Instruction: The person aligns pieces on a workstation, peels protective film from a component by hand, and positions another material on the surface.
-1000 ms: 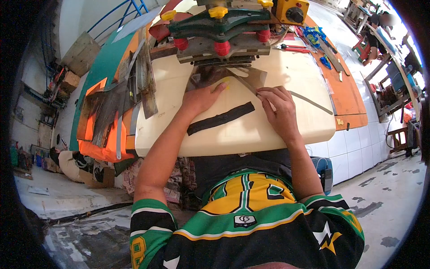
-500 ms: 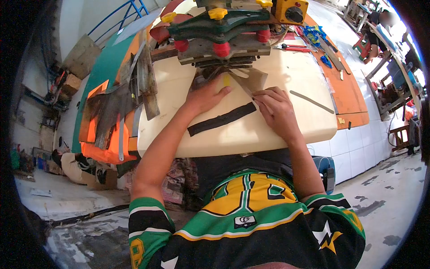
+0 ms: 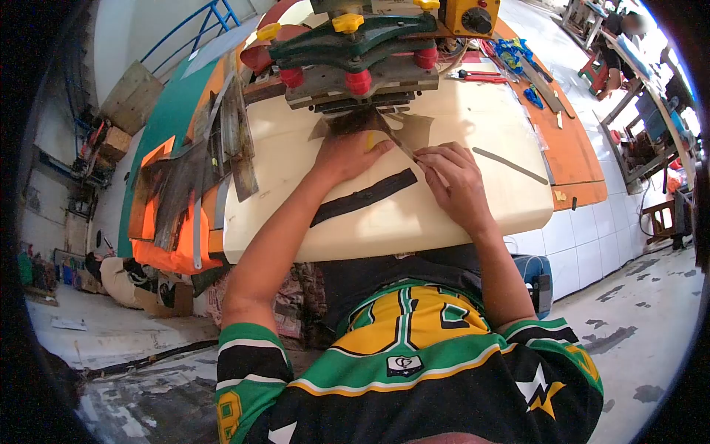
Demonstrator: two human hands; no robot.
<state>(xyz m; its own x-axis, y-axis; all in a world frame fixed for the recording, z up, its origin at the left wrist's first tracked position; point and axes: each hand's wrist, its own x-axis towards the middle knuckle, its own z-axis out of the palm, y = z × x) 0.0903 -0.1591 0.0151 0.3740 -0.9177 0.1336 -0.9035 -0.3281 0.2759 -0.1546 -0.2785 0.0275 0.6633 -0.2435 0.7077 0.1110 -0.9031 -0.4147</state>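
My left hand (image 3: 350, 157) lies on a dark, see-through sheet (image 3: 412, 129) at the foot of a green press (image 3: 355, 44). Its thumb is stretched out to the right, while the fingertips are partly hidden. My right hand (image 3: 455, 180) is closed, thumb and fingers pinching the near end of a thin dark strip (image 3: 398, 140) that runs toward the press head. A black fabric-like band (image 3: 364, 196) lies on the cream work surface (image 3: 355, 238) below my hands. Whatever sits under the press head is hard to make out.
Long metal strips (image 3: 229, 144) are piled at the left. A thin grey strip (image 3: 510, 166) lies at the right. Red-handled tools (image 3: 479, 76) and blue plastic (image 3: 512, 54) are farther back. A yellow control box (image 3: 470, 18) stands beside the press. Other people sit in the background.
My left hand has shifted slightly right and forward relative to the press, over the sheet. My right hand keeps its pinch, nearly in place. The view has shifted a little.
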